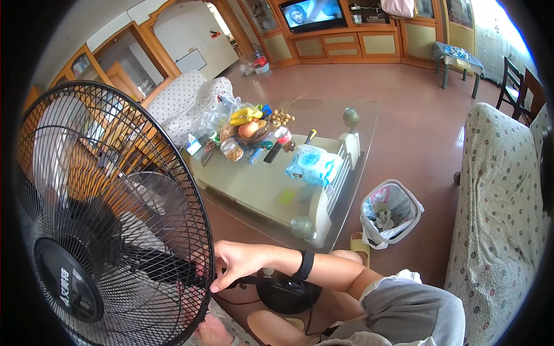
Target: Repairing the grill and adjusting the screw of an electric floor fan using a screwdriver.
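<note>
A black standing fan (193, 190) with a round wire cage fills the left side, tilted toward me. Its dark hub cap (68, 279) sits low at the left, and the blades show through the wires. My right hand (239, 262), a black band on its wrist, grips the cage's right rim; its thumb lies along the edge and its curled fingers are partly behind it. Below it, my left hand (214, 331) is against the cage's lower rim, its fingers mostly hidden. The round black fan base (288, 295) is on the floor beneath my right forearm.
A glass-topped coffee table (242, 199) holds a fruit basket (254, 130), jars and a blue wipes pack (313, 164). A lined waste bin (398, 233) stands to its right. A covered sofa (496, 219) lines the right; a television (311, 14) is at the back.
</note>
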A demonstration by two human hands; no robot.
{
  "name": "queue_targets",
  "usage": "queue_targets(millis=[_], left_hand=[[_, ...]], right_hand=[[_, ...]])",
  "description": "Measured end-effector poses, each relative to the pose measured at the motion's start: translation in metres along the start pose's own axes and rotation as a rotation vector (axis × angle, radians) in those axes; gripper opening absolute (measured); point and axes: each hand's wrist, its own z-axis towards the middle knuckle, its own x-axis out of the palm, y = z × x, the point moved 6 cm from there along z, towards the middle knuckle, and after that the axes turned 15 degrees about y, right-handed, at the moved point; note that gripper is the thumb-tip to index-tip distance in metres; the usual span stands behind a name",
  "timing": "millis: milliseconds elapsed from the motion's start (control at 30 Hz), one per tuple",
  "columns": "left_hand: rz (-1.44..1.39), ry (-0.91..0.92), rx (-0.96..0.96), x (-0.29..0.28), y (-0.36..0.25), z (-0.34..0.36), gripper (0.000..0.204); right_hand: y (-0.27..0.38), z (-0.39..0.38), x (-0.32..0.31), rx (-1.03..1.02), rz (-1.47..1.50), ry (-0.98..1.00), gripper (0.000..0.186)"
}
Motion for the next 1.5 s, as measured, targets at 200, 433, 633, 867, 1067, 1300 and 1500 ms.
queue_targets(millis=[200,433,633,867,1067,1300,1500], left_hand=[[0.219,-0.063,-0.097,-0.001,0.010,0.004,0.064],[0.389,-0.079,-0.191,-0.002,0.009,0.002,0.065],[0.474,-0.074,-0.222,0.000,0.015,0.000,0.066],[0.485,-0.079,-0.238,0.003,0.016,0.002,0.066],[0.408,-0.098,-0.234,0.002,0.013,0.004,0.067],[0.027,-0.166,-0.164,-0.006,0.013,0.012,0.068],[-0.610,-0.380,0.003,-0.016,0.017,-0.002,0.068]], right_hand=[[0.004,0.011,0.008,-0.047,0.258,0.047,0.042],[-0.012,0.008,0.007,0.011,0.455,0.059,0.059],[-0.014,0.004,0.009,-0.003,0.493,0.010,0.056],[-0.023,0.004,0.007,-0.002,0.530,-0.053,0.051],[-0.029,0.002,0.006,-0.014,0.555,-0.075,0.049],[-0.014,-0.001,0.014,-0.033,0.551,-0.111,0.038],[-0.031,-0.017,0.020,0.114,0.380,-0.156,0.019]])
